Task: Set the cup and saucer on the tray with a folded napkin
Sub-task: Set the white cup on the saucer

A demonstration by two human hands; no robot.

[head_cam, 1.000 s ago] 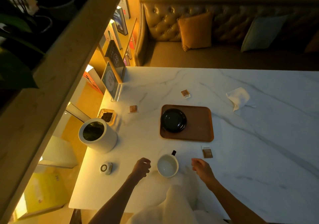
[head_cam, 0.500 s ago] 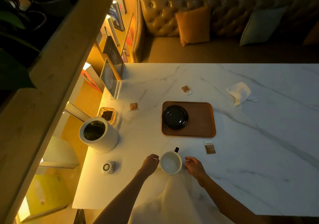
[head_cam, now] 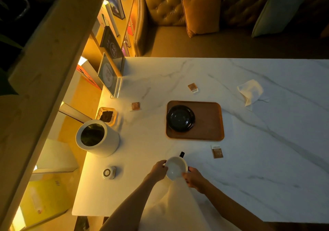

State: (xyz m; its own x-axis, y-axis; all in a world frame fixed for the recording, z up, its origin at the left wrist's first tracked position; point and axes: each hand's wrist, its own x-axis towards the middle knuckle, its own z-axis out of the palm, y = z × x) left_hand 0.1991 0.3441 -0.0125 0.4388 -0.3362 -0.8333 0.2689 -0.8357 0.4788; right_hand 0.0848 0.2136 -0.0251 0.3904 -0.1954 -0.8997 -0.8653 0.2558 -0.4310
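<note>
I see the white marble table (head_cam: 249, 159) filling most of my view, with a rectangular brown wooden tray (head_cam: 208, 122) near its middle. A round glossy black saucer (head_cam: 180, 118) sits on the tray's left half. A white cylindrical canister (head_cam: 97, 138) stands upright near the table's left edge. A crumpled white napkin (head_cam: 250, 91) lies well apart from the tray, off to its far right. Close to me, the white ceramic cup with a dark handle (head_cam: 175, 166) rests on the table, short of the tray. My left hand (head_cam: 159, 169) curls against the cup's left side, and my right hand (head_cam: 193, 177) wraps its right side, both clasping it. A small brown sachet (head_cam: 217, 152) lies beside the tray's near right corner.
</note>
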